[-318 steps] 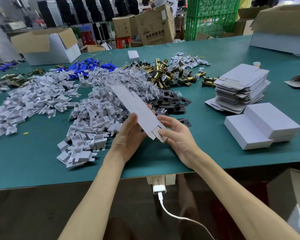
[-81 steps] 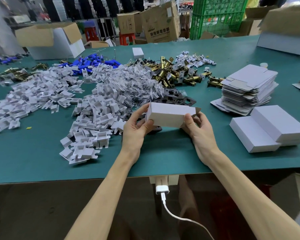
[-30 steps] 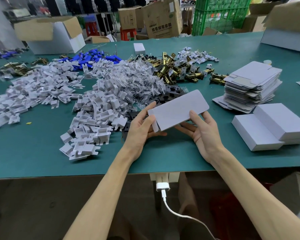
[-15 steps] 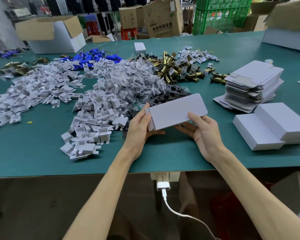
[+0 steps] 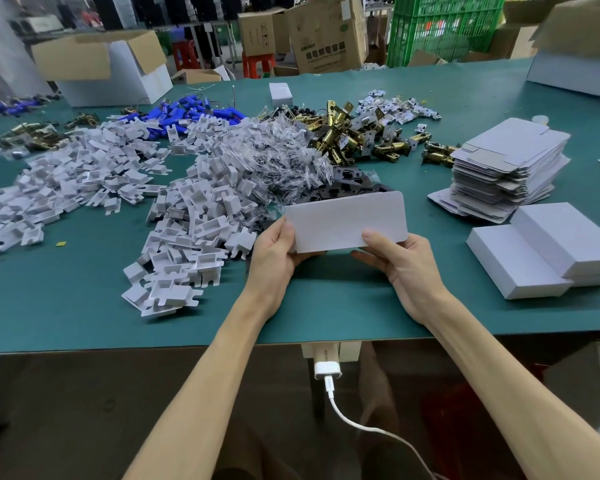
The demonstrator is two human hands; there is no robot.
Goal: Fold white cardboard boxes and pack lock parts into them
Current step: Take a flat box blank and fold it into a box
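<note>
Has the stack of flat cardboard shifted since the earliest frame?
No. The stack of flat cardboard still sits just behind the two finished boxes, right of the brass latches, as before.

The left hand (image 5: 274, 261) and right hand (image 5: 407, 263) hold a box (image 5: 347, 220) over the near edge of the table (image 5: 66, 306). Left of it lies a heap of cardboard inserts (image 5: 194, 220), behind it bagged screws (image 5: 281, 161) and metal latches (image 5: 354, 140). To its right lie two closed boxes (image 5: 548, 251), one partly on the other, with a stack of flat blanks (image 5: 503, 168) just behind them
</note>
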